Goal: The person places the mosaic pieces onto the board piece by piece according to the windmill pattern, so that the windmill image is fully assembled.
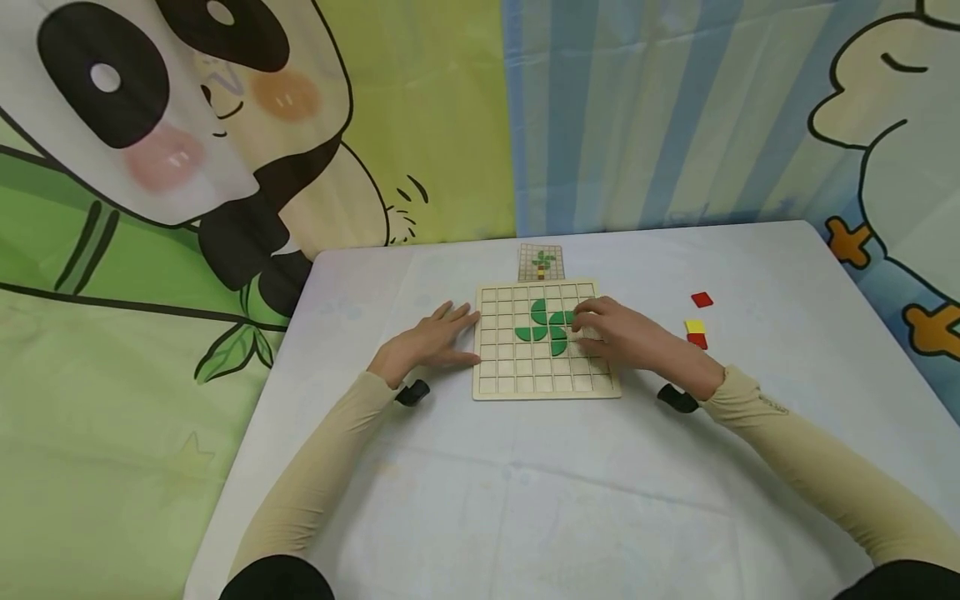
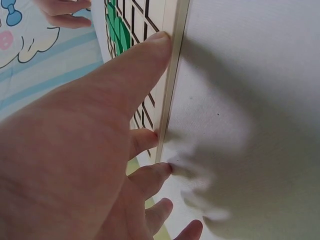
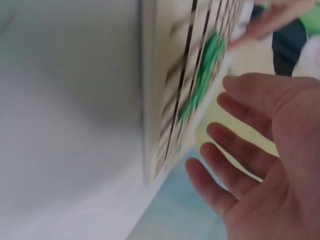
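Note:
A square wooden grid board (image 1: pixel 510 384) lies on the table, with several green quarter-round pieces (image 1: pixel 558 346) set in its cells as a pinwheel. My left hand (image 1: pixel 435 339) touches the board's left edge, thumb near the front and fingers spread toward the back; in the left wrist view the thumb (image 2: pixel 159 42) rests on the rim. Over the board's right part hovers my right hand (image 1: pixel 618 332), its fingertips close to the rightmost green piece (image 1: pixel 561 317). Its fingers look loosely bent and spread in the right wrist view, with nothing between them.
Behind the board lies a small pattern card (image 1: pixel 541 261) showing a green pinwheel with a red and yellow stem. To the right are a red square (image 1: pixel 702 299), a yellow square (image 1: pixel 694 326) and another red square (image 1: pixel 697 342). Printed cloth hangs behind the white table (image 1: pixel 570 500).

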Demonstrator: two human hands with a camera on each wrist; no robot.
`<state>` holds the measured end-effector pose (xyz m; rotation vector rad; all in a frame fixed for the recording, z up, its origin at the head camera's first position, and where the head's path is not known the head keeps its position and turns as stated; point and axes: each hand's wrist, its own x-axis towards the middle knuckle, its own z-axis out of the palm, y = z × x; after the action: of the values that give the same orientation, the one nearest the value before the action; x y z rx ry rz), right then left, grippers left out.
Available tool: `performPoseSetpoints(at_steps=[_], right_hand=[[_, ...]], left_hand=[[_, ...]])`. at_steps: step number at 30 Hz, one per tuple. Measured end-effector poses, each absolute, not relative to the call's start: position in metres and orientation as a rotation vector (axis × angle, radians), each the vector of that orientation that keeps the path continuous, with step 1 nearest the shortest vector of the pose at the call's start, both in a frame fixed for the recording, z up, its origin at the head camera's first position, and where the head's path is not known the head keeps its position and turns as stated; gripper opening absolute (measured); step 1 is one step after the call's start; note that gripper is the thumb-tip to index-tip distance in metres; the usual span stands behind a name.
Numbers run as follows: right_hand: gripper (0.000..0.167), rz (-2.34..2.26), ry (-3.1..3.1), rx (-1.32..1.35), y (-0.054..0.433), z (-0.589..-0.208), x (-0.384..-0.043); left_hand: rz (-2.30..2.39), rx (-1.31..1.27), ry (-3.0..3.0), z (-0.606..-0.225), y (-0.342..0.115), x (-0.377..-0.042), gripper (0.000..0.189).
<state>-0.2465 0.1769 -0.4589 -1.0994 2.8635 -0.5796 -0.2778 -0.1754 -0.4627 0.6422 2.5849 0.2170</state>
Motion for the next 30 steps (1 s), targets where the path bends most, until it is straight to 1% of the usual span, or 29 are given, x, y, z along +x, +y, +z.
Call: performPoseSetpoints(at_steps=[10, 14, 23, 30], right_hand=[[0.024, -0.522, 2.946, -0.674, 0.283, -0.445, -0.274], [0.027, -0.483, 2.924, -0.569, 0.313, -0.446, -0.281], [0.037, -0.366, 2.866, -0.471, 0.340, -0.456, -0.291], [0.034, -0.349, 2.844, -0.402, 0.349, -0.463, -0.298]], left_hand=[[0.213, 0.666, 2.598, -0.465, -0.176, -0.277, 0.091], [0.216, 0.671, 2.598, -0.464, -0.176, -0.277, 0.090], [0.211, 0.664, 2.594, -0.464, -0.178, -0.278, 0.090], [0.214, 0.672, 2.593, -0.465, -0.178, -0.278, 0.091]])
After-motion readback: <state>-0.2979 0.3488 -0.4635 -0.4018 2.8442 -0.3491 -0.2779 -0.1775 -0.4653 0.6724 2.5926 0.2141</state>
